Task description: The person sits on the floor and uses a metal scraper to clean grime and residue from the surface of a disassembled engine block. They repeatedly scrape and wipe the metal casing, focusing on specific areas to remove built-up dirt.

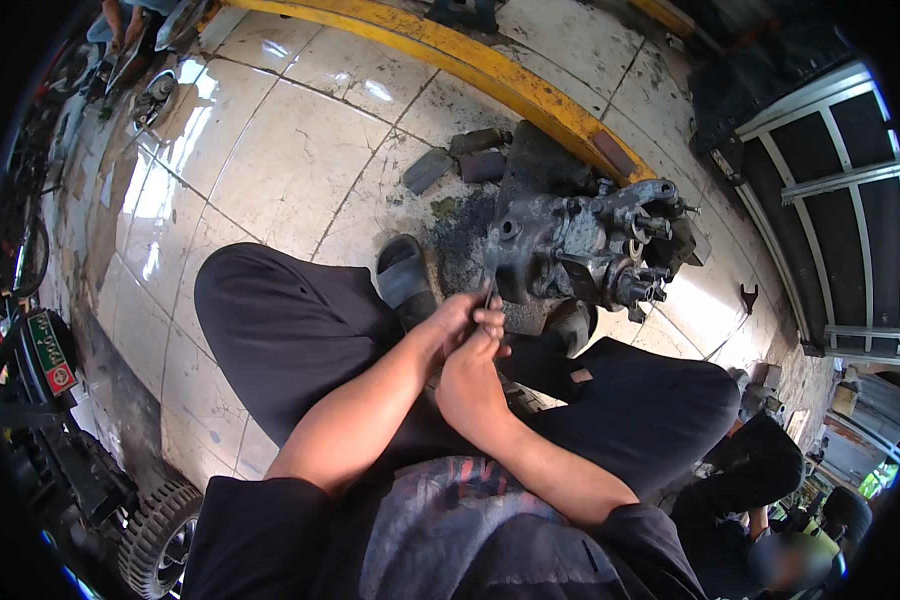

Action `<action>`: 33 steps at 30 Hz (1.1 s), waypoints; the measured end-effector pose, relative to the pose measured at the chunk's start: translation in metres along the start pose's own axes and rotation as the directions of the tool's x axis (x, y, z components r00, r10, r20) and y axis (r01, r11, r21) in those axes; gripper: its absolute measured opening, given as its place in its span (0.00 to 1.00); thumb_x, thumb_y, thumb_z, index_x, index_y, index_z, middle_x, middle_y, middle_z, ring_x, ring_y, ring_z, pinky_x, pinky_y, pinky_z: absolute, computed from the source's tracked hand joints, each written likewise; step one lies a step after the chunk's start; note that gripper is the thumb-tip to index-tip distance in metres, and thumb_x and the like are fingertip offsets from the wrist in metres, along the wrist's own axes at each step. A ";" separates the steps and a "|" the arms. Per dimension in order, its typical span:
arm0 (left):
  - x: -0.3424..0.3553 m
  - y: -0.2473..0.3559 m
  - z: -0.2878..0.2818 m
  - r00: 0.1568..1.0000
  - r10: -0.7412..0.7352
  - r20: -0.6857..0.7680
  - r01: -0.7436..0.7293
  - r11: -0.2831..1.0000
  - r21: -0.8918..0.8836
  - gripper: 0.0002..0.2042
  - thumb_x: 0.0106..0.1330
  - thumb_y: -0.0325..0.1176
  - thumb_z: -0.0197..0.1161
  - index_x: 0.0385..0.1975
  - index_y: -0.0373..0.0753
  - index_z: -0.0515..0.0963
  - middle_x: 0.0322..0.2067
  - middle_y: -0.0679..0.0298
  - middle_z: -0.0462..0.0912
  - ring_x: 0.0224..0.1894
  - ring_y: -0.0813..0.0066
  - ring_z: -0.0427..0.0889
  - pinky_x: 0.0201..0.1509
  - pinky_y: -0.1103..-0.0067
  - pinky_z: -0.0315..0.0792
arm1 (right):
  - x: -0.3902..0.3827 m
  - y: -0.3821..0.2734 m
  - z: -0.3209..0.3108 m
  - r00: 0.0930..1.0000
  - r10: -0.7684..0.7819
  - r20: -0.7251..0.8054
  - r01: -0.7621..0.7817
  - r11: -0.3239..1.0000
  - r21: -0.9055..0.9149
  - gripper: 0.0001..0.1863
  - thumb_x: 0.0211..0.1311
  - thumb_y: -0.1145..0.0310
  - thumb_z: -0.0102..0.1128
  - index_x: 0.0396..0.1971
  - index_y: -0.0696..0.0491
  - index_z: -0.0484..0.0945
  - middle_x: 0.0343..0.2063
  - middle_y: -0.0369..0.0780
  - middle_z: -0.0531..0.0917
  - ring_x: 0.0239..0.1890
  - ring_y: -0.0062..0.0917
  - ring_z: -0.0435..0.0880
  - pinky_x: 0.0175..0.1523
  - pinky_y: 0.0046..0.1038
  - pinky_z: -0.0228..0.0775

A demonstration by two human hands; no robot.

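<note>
In front of me my left hand (456, 318) and my right hand (470, 378) are close together, the right one nearer my body. Both are closed around a thin grey metal tool (491, 262) that points away from me. Its exact kind is unclear, and the fingers hide its near end. The tool's far end reaches the left edge of a large, greasy metal housing (540, 245). Shafts and fittings (640, 285) stick out of the housing's right side. It lies on the floor just beyond my hands, between my knees.
A yellow steel beam (450, 45) curves behind the housing. Several dark blocks (430, 170) lie left of it, and a sandal (404, 275) is beside my left knee. A fork-shaped part (748, 298) rests at right. A knobbly tyre (160, 535) stands lower left; other people are at the edges.
</note>
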State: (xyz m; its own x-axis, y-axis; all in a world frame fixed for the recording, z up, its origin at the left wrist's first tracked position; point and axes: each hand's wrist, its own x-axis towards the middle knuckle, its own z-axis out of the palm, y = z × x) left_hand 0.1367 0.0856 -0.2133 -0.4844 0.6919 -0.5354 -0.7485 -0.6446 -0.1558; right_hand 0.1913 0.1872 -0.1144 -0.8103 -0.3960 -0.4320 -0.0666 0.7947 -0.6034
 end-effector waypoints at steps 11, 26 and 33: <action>-0.004 -0.026 -0.001 0.990 -0.019 -0.143 0.019 1.000 0.005 0.24 0.84 0.60 0.39 0.32 0.49 0.69 0.17 0.79 0.66 0.29 0.73 0.78 0.54 0.51 0.81 | -0.017 0.001 -0.011 0.998 -0.057 0.033 0.061 0.988 -0.139 0.45 0.57 0.81 0.63 0.60 0.91 0.40 0.55 0.82 0.61 0.51 0.62 0.83 0.53 0.35 0.83; 0.001 -0.020 0.019 0.962 0.025 -0.270 -0.003 0.997 0.081 0.26 0.83 0.61 0.41 0.33 0.44 0.69 0.17 0.73 0.68 0.28 0.67 0.76 0.46 0.53 0.83 | -0.014 0.003 -0.019 0.994 0.092 0.061 -0.104 0.970 0.220 0.38 0.55 0.83 0.59 0.59 0.85 0.47 0.55 0.76 0.63 0.60 0.66 0.74 0.64 0.44 0.74; -0.003 -0.010 0.034 0.951 0.021 -0.307 0.003 0.997 0.078 0.27 0.84 0.60 0.38 0.31 0.43 0.69 0.20 0.69 0.71 0.28 0.66 0.76 0.49 0.53 0.82 | -0.006 0.009 -0.015 1.000 0.021 -0.006 -0.020 0.990 0.140 0.44 0.55 0.83 0.58 0.63 0.88 0.41 0.57 0.78 0.62 0.64 0.65 0.72 0.69 0.44 0.70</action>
State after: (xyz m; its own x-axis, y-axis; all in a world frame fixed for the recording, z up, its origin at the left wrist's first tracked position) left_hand 0.1300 0.1011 -0.1823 -0.3377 0.5446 -0.7677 -0.7831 -0.6150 -0.0918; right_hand 0.1868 0.2037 -0.1078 -0.8147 -0.3769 -0.4406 0.0317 0.7298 -0.6829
